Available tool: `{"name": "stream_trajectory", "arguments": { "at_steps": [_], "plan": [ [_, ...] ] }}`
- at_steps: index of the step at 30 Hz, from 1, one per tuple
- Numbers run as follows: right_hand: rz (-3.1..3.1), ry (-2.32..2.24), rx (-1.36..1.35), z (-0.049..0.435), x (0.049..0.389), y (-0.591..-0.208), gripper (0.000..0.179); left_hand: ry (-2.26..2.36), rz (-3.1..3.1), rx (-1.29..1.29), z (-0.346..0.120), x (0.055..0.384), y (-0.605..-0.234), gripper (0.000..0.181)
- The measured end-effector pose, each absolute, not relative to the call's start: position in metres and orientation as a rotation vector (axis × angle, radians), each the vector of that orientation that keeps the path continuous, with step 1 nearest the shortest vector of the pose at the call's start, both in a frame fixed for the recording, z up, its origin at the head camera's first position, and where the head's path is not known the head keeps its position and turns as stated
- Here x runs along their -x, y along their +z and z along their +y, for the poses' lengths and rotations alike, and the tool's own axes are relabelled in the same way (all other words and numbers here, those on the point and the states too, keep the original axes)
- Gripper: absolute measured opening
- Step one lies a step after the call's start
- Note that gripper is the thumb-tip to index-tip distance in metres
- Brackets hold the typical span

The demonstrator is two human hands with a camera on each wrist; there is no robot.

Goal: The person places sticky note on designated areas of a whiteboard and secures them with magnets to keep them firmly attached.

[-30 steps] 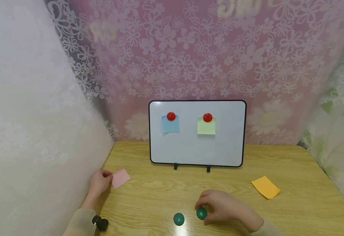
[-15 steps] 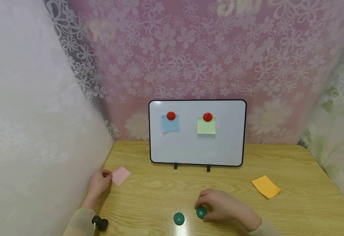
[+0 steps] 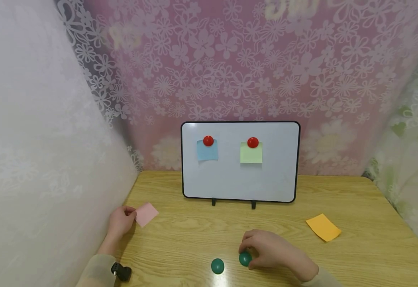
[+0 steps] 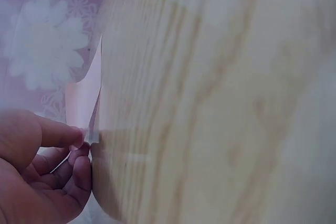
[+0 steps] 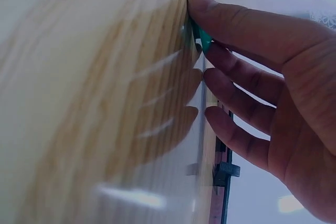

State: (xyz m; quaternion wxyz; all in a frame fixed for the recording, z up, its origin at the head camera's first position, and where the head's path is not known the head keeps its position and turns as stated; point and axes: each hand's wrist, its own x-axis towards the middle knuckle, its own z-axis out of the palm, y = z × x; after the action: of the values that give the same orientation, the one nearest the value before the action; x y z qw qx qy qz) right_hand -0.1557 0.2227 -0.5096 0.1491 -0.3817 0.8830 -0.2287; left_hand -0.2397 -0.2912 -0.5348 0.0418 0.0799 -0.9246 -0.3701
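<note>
At the left of the table, my left hand (image 3: 121, 221) pinches the near corner of a pink sticky note (image 3: 147, 214). In the left wrist view, thumb and fingertips meet at that corner, and the pink sheet (image 4: 84, 98) slants up off the wood. Toward the front, my right hand (image 3: 267, 249) has thumb and index finger on either side of a round green magnet (image 3: 245, 258). The right wrist view shows this magnet (image 5: 201, 38) mostly hidden behind the thumb, low against the tabletop. A second green magnet (image 3: 217, 266) lies just left of it.
A black-framed whiteboard (image 3: 223, 179) stands at the back on small black feet. Red magnets hold a blue note (image 3: 207, 152) and a light green note (image 3: 251, 155) on it. An orange note (image 3: 323, 227) lies at the right. A white wall (image 3: 51, 159) rises close beside the left arm.
The pink note has turned slightly in my left fingers, its far edge shifting up in the head view. My right hand stays at the same green magnet, almost still.
</note>
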Motion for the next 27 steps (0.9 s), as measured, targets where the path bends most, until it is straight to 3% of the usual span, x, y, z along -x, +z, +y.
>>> {"name": "stream_trajectory", "arguments": {
  "at_steps": [27],
  "plan": [
    [2.562,-0.595,1.129,0.2206,0.1604,-0.5096,0.029,-1.38,-2.615,-0.435,-0.2941,0.2343,-0.5414,0.025]
  ]
}}
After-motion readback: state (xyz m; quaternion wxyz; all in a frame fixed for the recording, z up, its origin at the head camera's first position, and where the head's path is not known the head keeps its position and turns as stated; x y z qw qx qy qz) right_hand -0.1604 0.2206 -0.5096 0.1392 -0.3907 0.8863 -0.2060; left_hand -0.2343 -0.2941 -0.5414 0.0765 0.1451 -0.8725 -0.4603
